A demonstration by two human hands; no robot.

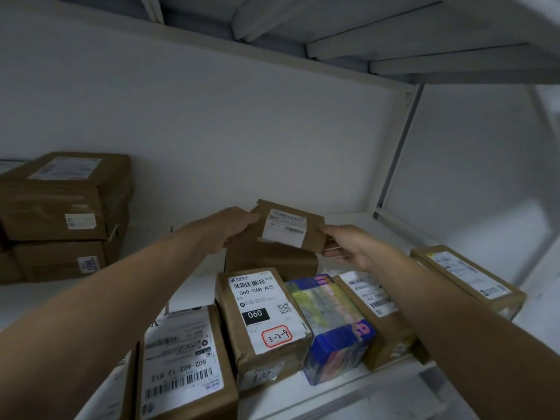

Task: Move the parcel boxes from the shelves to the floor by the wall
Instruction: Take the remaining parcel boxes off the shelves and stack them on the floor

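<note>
Left grip (233,227) and right grip (354,247) are holding a small box (285,227) by its ends, over a brown box (269,262) at the shelf's (45,301) back. Lying in front are a parcel (260,313) reading "060-068-A05", "060", "3-2-9", and a blue box (333,325).

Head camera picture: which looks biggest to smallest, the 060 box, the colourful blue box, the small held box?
1. 060 box, largest.
2. colourful blue box, nearly alike, so unsure.
3. small box, held by left hand and right hand, smallest-looking, but farthest from the camera.
</note>
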